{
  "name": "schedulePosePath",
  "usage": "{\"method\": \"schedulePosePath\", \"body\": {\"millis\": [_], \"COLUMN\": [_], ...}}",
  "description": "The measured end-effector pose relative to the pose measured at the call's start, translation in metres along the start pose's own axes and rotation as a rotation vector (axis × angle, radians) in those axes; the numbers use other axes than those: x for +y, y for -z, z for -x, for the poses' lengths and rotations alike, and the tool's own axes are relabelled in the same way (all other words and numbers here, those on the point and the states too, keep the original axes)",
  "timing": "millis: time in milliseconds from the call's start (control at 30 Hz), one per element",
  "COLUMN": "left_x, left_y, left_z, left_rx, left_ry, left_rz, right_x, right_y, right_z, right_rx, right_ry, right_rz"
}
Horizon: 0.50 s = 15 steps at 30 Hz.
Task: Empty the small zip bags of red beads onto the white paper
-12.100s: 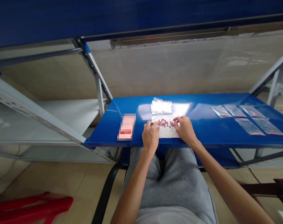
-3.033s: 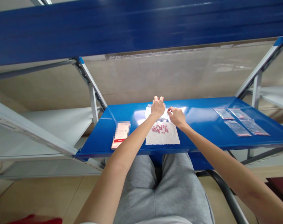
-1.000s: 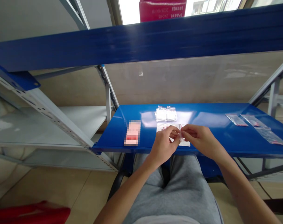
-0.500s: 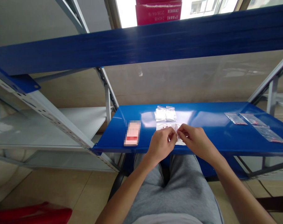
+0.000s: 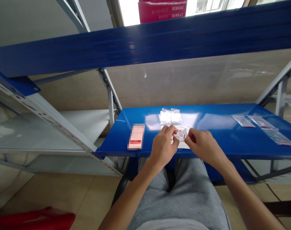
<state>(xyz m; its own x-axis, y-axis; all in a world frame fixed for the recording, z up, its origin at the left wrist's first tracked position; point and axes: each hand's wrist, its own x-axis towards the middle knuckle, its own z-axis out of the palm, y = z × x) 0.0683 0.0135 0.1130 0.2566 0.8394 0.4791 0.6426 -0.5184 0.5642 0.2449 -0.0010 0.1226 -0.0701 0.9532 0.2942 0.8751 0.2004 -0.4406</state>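
Observation:
Between my left hand (image 5: pixel 163 144) and my right hand (image 5: pixel 202 145) is a small clear plastic bag (image 5: pixel 181 134) with red tablets inside. My left fingers pinch its left side, and my right fingertips hold its right edge. Below the bag, a white sheet (image 5: pixel 183 144) lies mostly hidden by my hands, so any tablets on it cannot be made out. Behind it are clear empty-looking plastic bags (image 5: pixel 170 116). Left of my left hand lies a phone (image 5: pixel 136 136) with a blurred screen.
Filled clear bags (image 5: pixel 260 123) with red contents lie at the right of the blue metal shelf (image 5: pixel 207 119). A blue shelf beam (image 5: pixel 145 43) runs overhead, with grey metal uprights at both sides. A red object (image 5: pixel 32 219) lies on the floor at lower left.
The bag has turned flatter, with its red tablets now showing. My hands have moved slightly apart and lower, and the left hand has shifted left.

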Motion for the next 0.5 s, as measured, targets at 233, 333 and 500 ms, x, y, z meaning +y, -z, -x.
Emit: {"method": "schedulePosePath", "body": {"millis": [233, 333, 500], "left_x": [-0.0033, -0.0024, -0.0097], "left_y": [-0.0063, -0.0068, -0.0063], "left_z": [-0.0013, -0.0026, -0.0057], "left_rx": [-0.083, -0.078, -0.012], "left_ry": [-0.023, 0.093, 0.176], "left_rz": [0.239, 0.225, 0.316], "right_x": [-0.0032, -0.004, 0.0009], "right_y": [0.002, 0.0023, 0.0046], "right_z": [-0.0016, 0.0005, 0.0002], "right_rx": [-0.069, -0.074, -0.012], "right_ry": [0.082, 0.106, 0.08], "right_rz": [-0.254, -0.251, -0.322]}}
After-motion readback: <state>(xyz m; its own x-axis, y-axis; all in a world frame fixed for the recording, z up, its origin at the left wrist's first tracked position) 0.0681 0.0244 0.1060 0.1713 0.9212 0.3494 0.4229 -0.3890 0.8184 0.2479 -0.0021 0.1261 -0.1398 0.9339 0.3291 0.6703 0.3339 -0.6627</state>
